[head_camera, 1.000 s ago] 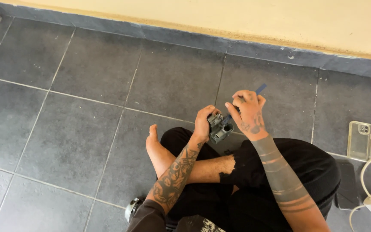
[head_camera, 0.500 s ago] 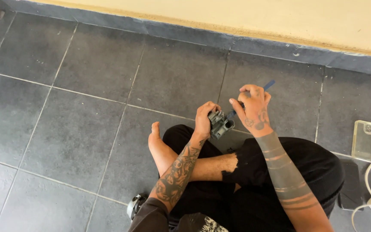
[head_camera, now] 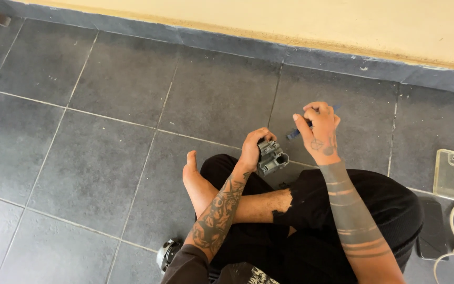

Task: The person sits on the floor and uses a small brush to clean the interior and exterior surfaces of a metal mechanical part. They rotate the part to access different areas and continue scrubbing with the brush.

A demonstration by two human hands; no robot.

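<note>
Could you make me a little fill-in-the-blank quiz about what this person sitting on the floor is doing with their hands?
1. The left hand grips a small grey ____ part.
2. The right hand holds a slim ____ tool.
3. A phone in a clear case lies on the floor tiles to the person's ____.

Missing words: metal; blue; right
</note>
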